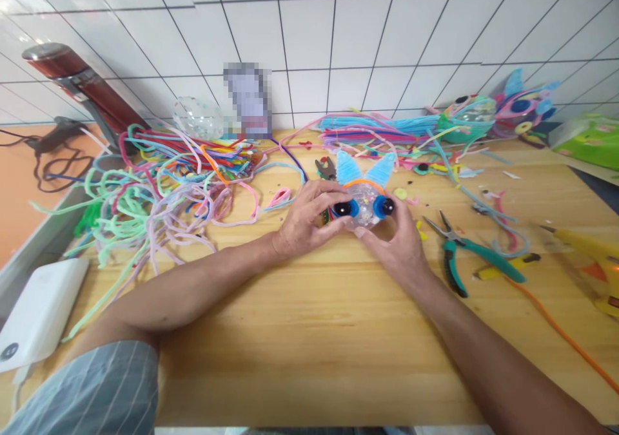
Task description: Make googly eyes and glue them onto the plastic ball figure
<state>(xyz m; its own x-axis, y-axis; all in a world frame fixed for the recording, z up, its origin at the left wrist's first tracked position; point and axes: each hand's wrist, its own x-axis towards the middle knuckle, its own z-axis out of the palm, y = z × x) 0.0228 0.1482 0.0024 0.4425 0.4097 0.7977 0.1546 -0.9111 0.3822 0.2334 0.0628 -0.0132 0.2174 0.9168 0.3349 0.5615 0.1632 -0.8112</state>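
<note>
Both hands hold a clear plastic ball [366,208] made up as an animal head. Two blue pipe-cleaner ears [380,168] stand up on its top, with an orange pipe cleaner [362,182] running across below them. On its front sit two black eyes [343,209] ringed in blue. My left hand [312,219] closes on the ball's left side, fingers over the top by the eye and thumb below. Around the right side curls my right hand [399,241], its thumb at the ball's lower front. The back of the ball is hidden.
Loose pipe cleaners [126,209] tangle on the left. Long-nose pliers [452,235] and a yellow glue gun [590,254] with an orange cord lie on the right. A white power bank [43,309], a red thermos [87,87] and finished ball figures [469,116] stand around the table [290,351].
</note>
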